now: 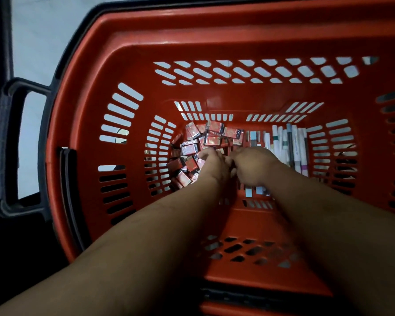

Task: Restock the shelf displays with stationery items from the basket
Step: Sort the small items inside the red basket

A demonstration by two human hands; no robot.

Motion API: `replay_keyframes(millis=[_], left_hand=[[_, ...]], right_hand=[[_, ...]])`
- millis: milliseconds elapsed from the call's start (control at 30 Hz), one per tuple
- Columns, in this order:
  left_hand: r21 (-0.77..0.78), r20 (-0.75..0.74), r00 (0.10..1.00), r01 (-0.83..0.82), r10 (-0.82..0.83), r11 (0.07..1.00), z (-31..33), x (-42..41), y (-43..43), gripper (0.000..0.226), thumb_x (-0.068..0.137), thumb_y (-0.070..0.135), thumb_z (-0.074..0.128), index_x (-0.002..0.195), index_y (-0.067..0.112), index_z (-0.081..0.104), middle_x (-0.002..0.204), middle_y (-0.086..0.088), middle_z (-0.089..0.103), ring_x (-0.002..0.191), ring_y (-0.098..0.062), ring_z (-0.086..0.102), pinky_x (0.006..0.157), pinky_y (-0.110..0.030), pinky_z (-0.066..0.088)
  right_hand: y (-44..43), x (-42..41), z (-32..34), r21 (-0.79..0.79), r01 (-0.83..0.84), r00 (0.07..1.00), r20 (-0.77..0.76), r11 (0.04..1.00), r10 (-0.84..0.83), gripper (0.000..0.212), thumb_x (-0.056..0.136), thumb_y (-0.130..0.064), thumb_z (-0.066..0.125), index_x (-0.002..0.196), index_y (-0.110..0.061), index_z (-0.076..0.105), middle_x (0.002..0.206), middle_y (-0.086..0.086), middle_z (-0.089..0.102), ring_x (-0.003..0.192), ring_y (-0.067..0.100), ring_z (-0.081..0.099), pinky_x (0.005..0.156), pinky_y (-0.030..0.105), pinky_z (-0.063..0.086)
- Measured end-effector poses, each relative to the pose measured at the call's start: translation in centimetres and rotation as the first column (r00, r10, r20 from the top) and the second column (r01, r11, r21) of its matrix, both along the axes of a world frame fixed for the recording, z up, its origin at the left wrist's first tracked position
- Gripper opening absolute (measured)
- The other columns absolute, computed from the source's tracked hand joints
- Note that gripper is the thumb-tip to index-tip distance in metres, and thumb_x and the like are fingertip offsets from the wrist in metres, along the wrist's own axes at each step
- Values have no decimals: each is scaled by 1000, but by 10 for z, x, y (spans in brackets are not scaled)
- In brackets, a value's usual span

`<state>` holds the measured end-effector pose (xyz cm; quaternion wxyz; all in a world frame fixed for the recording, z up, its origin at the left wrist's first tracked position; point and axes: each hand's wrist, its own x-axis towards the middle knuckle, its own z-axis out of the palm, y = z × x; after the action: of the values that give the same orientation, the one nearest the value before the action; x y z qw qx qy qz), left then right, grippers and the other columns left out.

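Note:
I look straight down into a deep red plastic basket (128, 51) with slotted walls. On its floor at the left lies a heap of several small red wrapped boxes (211, 132). At the right lies a row of several white markers (292, 144). Both my arms reach down to the bottom. My left hand (212, 166) is at the edge of the box heap, fingers curled down among the boxes. My right hand (253, 166) is right beside it, knuckles up, covering some pale-ended items. What either hand's fingers hold is hidden.
A dark grey handle (12, 144) sticks out from the basket's left end, and a second dark handle (70, 192) lies folded against the left rim. Pale floor (43, 30) shows beyond the basket at the upper left. No shelf is in view.

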<state>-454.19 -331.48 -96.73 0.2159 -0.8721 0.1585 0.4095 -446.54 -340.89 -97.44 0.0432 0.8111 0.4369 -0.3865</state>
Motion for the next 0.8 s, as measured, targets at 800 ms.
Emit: replay_keyframes(millis=[800], left_hand=[[304, 219, 827, -563, 518, 769, 43, -17, 68, 53, 100, 39, 54, 145, 13, 47, 139, -16, 41, 127, -30, 44, 94, -36, 46]], right_hand=[[65, 7, -4, -50, 846, 496, -291, 531, -818, 76, 84, -29, 76, 148, -16, 37, 158, 17, 14, 133, 38, 44, 97, 34, 45]])
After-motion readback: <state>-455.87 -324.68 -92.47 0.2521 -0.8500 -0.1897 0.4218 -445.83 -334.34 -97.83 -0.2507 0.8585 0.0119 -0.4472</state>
